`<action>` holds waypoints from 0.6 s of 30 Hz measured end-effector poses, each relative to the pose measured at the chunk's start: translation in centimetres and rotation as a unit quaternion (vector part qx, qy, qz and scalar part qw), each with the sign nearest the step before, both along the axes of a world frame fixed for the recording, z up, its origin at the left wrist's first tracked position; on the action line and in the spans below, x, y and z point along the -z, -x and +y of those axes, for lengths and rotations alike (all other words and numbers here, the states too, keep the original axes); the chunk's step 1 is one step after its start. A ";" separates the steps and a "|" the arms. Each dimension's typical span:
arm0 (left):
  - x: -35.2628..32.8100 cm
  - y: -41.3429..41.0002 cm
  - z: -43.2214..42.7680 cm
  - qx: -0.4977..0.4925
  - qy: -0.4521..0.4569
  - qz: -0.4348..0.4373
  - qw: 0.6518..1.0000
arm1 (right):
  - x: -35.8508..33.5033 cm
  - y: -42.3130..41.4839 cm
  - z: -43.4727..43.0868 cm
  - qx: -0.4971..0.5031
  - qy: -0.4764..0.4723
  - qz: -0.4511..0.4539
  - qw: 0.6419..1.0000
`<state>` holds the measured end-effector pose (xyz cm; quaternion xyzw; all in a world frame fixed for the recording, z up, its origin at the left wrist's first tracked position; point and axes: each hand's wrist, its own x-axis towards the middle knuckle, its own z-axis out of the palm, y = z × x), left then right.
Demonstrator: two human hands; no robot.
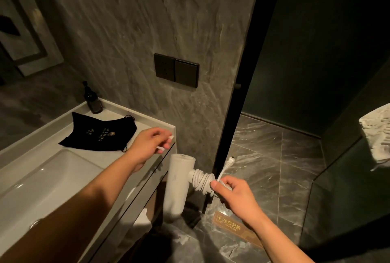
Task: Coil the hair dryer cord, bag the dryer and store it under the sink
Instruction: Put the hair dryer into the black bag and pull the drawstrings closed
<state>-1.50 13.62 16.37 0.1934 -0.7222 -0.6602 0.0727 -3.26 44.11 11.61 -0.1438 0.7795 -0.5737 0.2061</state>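
The white hair dryer (176,186) hangs in the air beside the counter's end, barrel pointing down. Its white cord (201,179) is wound in several turns around the handle, and the plug (229,162) sticks up free. My right hand (234,193) grips the end of the handle over the coil. Up and to the left of the dryer, my left hand (147,144) pinches a small white strap (171,136), apart from the dryer. The black drawstring bag (99,134) lies flat on the counter behind my left hand.
A white sink (42,178) is set in the counter (160,124), with a dark pump bottle (92,99) at the back corner. A dark socket panel (176,69) is on the stone wall. A black door frame (238,94), a floor sign (230,223) and a white towel (377,136) are on the right.
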 end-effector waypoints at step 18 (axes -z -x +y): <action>12.6 -0.5 -19.6 -0.177 0.220 -0.135 0.950 | 7.4 5.3 -19.5 0.234 0.110 -0.277 0.926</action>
